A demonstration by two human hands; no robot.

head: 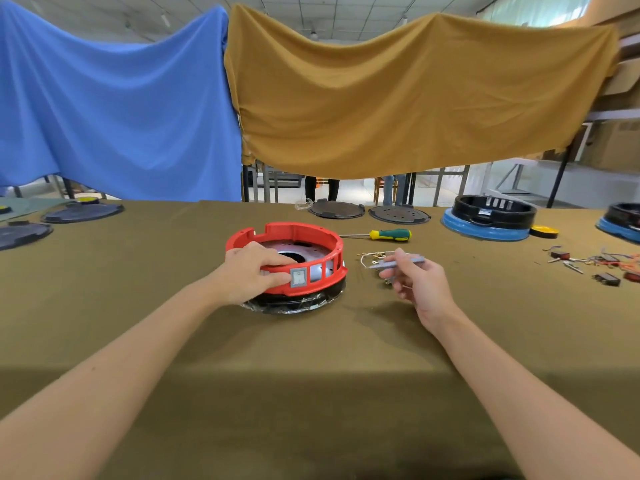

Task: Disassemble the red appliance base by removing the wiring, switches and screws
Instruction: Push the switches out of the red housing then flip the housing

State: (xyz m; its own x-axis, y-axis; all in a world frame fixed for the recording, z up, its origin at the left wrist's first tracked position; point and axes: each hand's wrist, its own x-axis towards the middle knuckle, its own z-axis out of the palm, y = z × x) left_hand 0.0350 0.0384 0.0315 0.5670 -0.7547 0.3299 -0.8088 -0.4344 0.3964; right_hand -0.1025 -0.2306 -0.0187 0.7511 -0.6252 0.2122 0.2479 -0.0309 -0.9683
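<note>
Steadying the red appliance base (298, 233) mid-table, we grip its near rim with the left hand (251, 271), fingers curled over the wall, thumb beside the grey switch (298, 277). Right hand (412, 278) pinches a slim grey tool (401, 262). We judge the shell light, rigid plastic (slotted wall may crack); hold the solid rim. No legible writing.

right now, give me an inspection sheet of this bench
surface: olive cloth table.
job's things: red appliance base, grey switch in its front wall; green-yellow screwdriver behind it.
clutter: black discs, blue-black base, removed switches far right.
grippers: left hand grips the base rim; right hand pinches a grey tool.
cables: loose wires with terminals beside the base.
surroundings: blue drape, mustard drape.
</note>
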